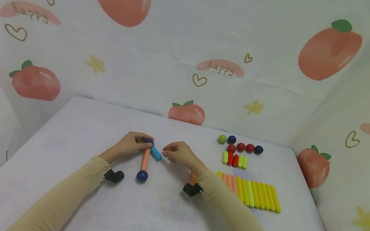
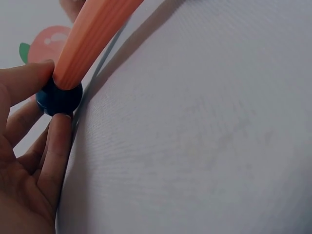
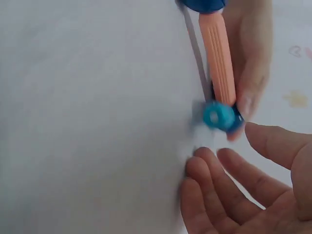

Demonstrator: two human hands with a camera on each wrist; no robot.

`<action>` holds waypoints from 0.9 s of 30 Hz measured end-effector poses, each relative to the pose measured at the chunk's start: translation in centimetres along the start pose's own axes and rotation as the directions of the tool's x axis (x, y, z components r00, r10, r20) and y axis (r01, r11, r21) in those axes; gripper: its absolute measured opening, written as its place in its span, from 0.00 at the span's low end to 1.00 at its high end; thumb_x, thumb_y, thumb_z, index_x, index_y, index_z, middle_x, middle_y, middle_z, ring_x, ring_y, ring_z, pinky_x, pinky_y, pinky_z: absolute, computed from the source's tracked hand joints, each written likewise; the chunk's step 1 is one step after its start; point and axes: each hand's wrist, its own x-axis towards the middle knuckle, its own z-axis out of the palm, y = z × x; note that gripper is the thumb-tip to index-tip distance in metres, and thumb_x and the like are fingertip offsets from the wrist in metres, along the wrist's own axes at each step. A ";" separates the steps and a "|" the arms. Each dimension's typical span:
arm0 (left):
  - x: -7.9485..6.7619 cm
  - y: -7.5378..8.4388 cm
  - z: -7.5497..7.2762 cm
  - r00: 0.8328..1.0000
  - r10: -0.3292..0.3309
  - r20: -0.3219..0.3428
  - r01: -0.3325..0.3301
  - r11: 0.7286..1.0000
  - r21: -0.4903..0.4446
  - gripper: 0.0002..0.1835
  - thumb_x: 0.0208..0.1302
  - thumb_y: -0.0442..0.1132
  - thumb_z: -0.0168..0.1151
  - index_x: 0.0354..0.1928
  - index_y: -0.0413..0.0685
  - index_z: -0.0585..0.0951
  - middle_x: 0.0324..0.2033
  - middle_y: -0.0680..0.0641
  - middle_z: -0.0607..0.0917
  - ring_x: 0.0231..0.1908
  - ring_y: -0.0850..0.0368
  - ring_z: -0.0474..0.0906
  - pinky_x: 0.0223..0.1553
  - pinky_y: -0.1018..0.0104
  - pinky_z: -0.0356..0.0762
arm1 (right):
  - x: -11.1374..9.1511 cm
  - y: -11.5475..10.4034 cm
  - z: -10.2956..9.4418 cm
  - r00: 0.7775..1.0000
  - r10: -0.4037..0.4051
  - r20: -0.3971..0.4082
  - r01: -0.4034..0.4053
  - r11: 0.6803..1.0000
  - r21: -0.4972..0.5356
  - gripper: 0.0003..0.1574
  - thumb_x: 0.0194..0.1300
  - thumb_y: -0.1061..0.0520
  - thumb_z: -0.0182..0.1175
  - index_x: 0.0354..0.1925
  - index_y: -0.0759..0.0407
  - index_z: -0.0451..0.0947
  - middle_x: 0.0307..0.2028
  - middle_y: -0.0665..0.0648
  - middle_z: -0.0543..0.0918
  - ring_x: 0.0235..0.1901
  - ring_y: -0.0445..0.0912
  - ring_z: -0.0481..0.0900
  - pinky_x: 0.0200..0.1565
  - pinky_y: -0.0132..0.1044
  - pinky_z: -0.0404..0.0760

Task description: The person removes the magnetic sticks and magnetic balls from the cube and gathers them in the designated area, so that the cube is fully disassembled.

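In the head view my left hand (image 1: 130,146) pinches a dark blue ball (image 2: 59,101) between thumb and fingers. From that ball a salmon-orange ribbed rod (image 1: 145,161) runs toward me to a second dark blue ball (image 1: 142,176). A short light-blue rod (image 1: 156,154) sticks out of the held ball, angled to the right; its round end (image 3: 218,116) faces the right wrist camera. Just right of that end is my right hand (image 1: 182,154), fingers loosely bent, thumb apart from them, with nothing between. A gap separates it from the light-blue rod.
Yellow, salmon and light-green long rods (image 1: 260,195) lie in a row at the right, partly behind my right forearm. Beyond them are short red and yellow-green rods (image 1: 235,160), then red, dark blue and green balls (image 1: 241,146). A printed cloth (image 1: 161,82) hangs behind the table.
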 end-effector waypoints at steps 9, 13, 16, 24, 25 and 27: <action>0.1 -0.3 -0.2 0.999 0.047 0.012 -0.046 0.998 -0.039 0.22 0.65 0.50 0.66 0.58 0.50 0.82 0.53 0.42 0.86 0.41 0.59 0.83 0.42 0.68 0.78 | 2.0 -1.4 2.6 0.994 -0.062 -0.094 0.054 0.995 -0.090 0.18 0.62 0.50 0.68 0.45 0.60 0.85 0.36 0.56 0.85 0.31 0.40 0.75 0.31 0.28 0.72; 0.1 -0.2 -0.2 0.999 0.045 0.007 -0.044 0.998 -0.045 0.21 0.65 0.50 0.67 0.57 0.50 0.82 0.53 0.42 0.86 0.43 0.57 0.84 0.44 0.67 0.78 | 2.0 -1.9 2.9 0.989 -0.073 -0.131 0.058 0.992 -0.113 0.15 0.61 0.52 0.69 0.43 0.61 0.86 0.35 0.57 0.85 0.31 0.40 0.74 0.30 0.27 0.70; 0.1 -0.2 -0.3 0.999 0.034 0.005 -0.034 0.999 -0.036 0.21 0.64 0.51 0.67 0.57 0.52 0.83 0.53 0.44 0.86 0.44 0.57 0.84 0.46 0.67 0.78 | 1.9 -2.3 3.0 0.985 -0.074 -0.153 0.054 0.990 -0.132 0.13 0.61 0.54 0.69 0.41 0.62 0.87 0.33 0.57 0.87 0.29 0.40 0.74 0.29 0.27 0.70; 0.1 -0.2 -0.2 0.999 0.033 0.006 -0.033 0.999 -0.016 0.21 0.64 0.51 0.67 0.57 0.53 0.83 0.51 0.45 0.87 0.45 0.57 0.84 0.50 0.63 0.77 | 1.8 -2.7 2.9 0.980 -0.029 -0.196 -0.002 0.988 -0.154 0.15 0.57 0.54 0.70 0.39 0.62 0.87 0.37 0.57 0.89 0.32 0.42 0.78 0.34 0.29 0.75; 0.1 -0.2 -0.1 0.999 0.033 0.006 -0.033 0.999 -0.012 0.21 0.64 0.51 0.67 0.57 0.53 0.83 0.51 0.45 0.87 0.45 0.58 0.84 0.50 0.63 0.77 | 1.8 -2.6 2.8 0.982 -0.023 -0.188 -0.004 0.990 -0.143 0.15 0.58 0.53 0.69 0.41 0.61 0.87 0.38 0.57 0.88 0.32 0.42 0.78 0.33 0.29 0.75; 0.1 -0.2 -0.1 0.999 0.032 0.003 -0.032 0.999 -0.008 0.21 0.64 0.51 0.67 0.57 0.53 0.83 0.49 0.46 0.88 0.44 0.58 0.83 0.51 0.62 0.77 | 1.6 -2.2 2.3 0.987 -0.015 -0.160 -0.002 0.994 -0.109 0.16 0.60 0.53 0.68 0.45 0.59 0.86 0.36 0.57 0.87 0.30 0.41 0.76 0.31 0.29 0.74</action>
